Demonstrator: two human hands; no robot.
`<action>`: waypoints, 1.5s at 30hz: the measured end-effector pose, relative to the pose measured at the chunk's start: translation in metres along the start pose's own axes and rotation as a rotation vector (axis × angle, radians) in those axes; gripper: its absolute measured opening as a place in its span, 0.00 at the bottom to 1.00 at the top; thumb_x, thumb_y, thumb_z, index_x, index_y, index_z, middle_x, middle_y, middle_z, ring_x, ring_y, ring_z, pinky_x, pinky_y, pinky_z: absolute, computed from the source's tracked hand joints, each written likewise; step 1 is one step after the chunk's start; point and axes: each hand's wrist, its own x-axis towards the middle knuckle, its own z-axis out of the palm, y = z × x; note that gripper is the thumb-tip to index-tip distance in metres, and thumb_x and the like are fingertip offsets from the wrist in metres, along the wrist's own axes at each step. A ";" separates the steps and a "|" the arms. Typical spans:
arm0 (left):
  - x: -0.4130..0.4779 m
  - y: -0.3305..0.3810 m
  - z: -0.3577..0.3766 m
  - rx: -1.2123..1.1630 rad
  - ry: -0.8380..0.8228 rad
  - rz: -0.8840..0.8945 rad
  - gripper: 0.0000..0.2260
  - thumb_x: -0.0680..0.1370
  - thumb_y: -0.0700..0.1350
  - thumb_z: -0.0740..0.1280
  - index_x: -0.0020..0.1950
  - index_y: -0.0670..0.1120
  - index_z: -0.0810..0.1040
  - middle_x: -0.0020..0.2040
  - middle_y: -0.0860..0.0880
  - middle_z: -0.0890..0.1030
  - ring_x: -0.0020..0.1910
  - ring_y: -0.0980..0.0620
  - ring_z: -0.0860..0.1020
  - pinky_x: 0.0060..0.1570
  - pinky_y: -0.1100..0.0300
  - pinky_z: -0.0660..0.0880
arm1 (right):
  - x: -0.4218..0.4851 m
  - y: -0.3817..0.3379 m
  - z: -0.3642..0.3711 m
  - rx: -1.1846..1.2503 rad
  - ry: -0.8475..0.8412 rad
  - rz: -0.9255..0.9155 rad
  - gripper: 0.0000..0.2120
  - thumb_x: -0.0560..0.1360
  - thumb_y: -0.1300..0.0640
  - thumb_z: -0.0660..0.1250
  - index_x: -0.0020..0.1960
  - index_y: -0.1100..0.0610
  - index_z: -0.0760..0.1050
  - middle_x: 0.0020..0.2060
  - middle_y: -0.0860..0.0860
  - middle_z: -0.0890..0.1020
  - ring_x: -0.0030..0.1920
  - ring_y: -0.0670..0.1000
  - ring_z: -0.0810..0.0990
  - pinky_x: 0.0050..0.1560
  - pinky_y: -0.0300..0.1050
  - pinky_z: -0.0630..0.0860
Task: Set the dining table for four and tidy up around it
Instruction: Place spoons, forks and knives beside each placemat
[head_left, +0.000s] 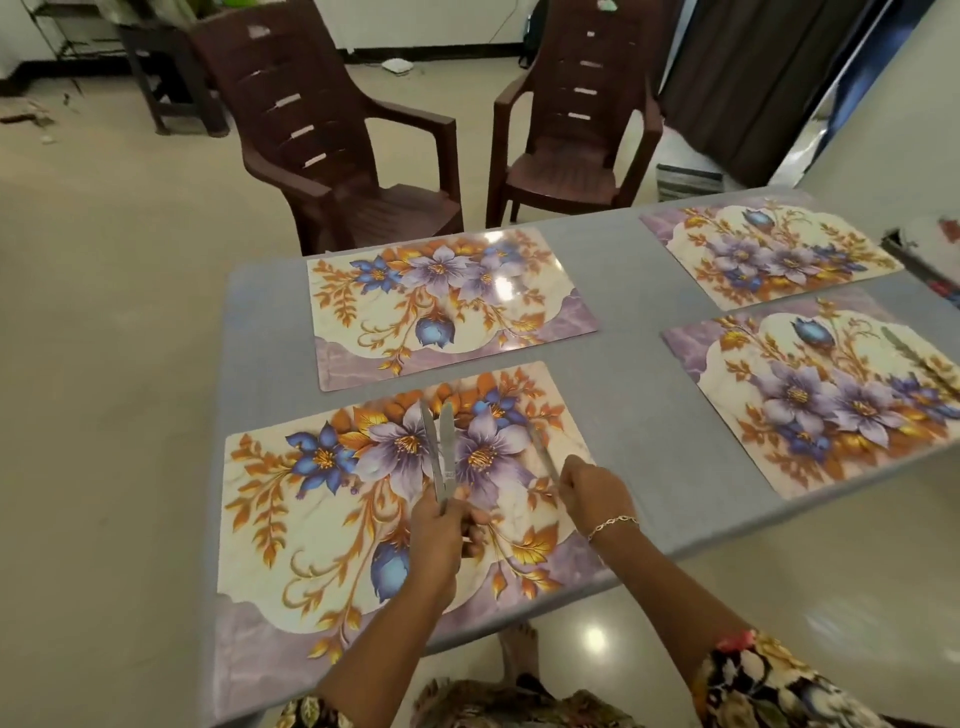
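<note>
Knives (447, 447): three counted, two gripped by the handles in the left hand (441, 540), a single knife (543, 449) gripped in the right hand (592, 493), blades over the near-left placemat (291, 519). Four floral placemats total on the grey table (623, 415). Two brown plastic chairs (332, 130) stand beyond it on a beige tiled floor (104, 312).

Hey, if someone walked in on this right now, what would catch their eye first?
Four glossy floral placemats covering the grey table stand out first. Over the nearest one, the left hand grips two table knives and the right hand holds a third knife. Two brown plastic chairs stand beyond the far edge.
</note>
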 end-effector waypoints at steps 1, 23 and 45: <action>0.000 0.000 -0.002 0.015 -0.005 0.001 0.08 0.81 0.38 0.57 0.44 0.38 0.71 0.27 0.47 0.78 0.18 0.58 0.69 0.17 0.68 0.65 | -0.001 0.001 0.000 0.043 0.010 0.030 0.08 0.78 0.54 0.60 0.50 0.58 0.73 0.47 0.57 0.82 0.45 0.56 0.79 0.44 0.43 0.73; -0.002 -0.007 -0.037 0.156 -0.092 0.027 0.08 0.82 0.39 0.57 0.51 0.36 0.72 0.29 0.45 0.76 0.18 0.59 0.69 0.17 0.68 0.63 | -0.048 0.000 0.048 -0.108 0.024 -0.211 0.35 0.67 0.34 0.58 0.60 0.60 0.75 0.56 0.55 0.82 0.54 0.54 0.82 0.53 0.45 0.75; -0.050 -0.001 -0.091 0.044 -0.200 0.010 0.12 0.80 0.35 0.54 0.52 0.38 0.77 0.33 0.43 0.79 0.23 0.55 0.68 0.20 0.67 0.63 | -0.125 -0.074 0.037 0.663 0.269 -0.001 0.06 0.76 0.65 0.62 0.47 0.60 0.77 0.40 0.50 0.81 0.42 0.50 0.79 0.46 0.42 0.74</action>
